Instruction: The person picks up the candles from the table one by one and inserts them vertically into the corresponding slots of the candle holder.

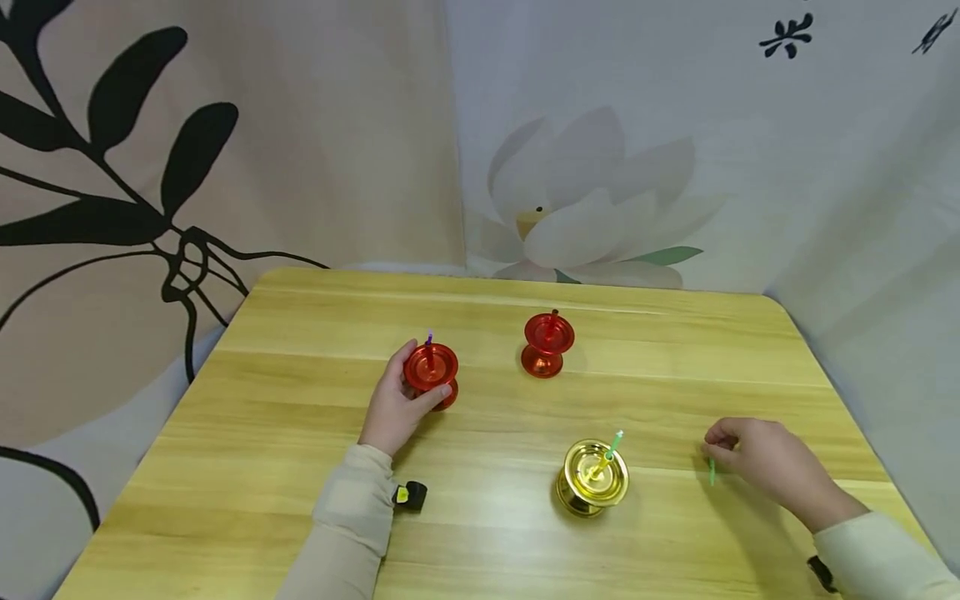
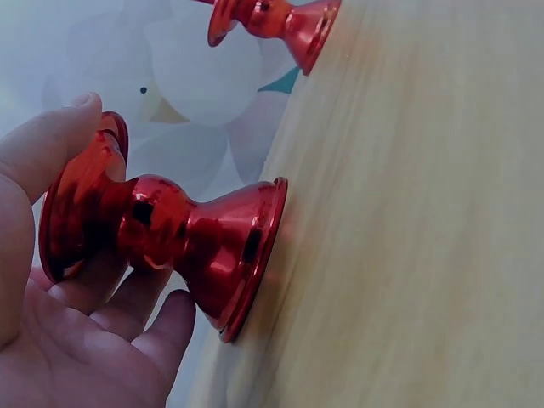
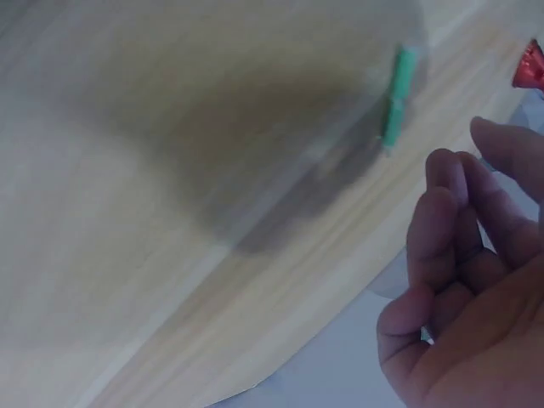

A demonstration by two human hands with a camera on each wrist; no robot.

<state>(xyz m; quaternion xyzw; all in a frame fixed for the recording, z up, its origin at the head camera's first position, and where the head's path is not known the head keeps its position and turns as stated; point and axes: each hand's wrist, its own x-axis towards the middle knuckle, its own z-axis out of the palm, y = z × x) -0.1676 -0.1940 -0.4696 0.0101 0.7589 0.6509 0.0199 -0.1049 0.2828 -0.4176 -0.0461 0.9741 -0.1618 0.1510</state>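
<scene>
My left hand grips a shiny red candle holder, thumb at its dish and fingers curled round its far side. A thin candle with a purple tip stands in the dish. In the left wrist view, the holder's flared base is at the tabletop. On the right, my right hand hovers with loosely bent fingers, thumb and forefinger apart in the right wrist view. A short green candle lies on the table just beyond its fingertips. A tiny green spot shows by the little finger; its source is unclear.
Another red candle holder with a thin candle stands farther back. Nearer the front is a gold candle holder bearing a slanted green-and-yellow candle. Patterned curtains hang behind the wooden table.
</scene>
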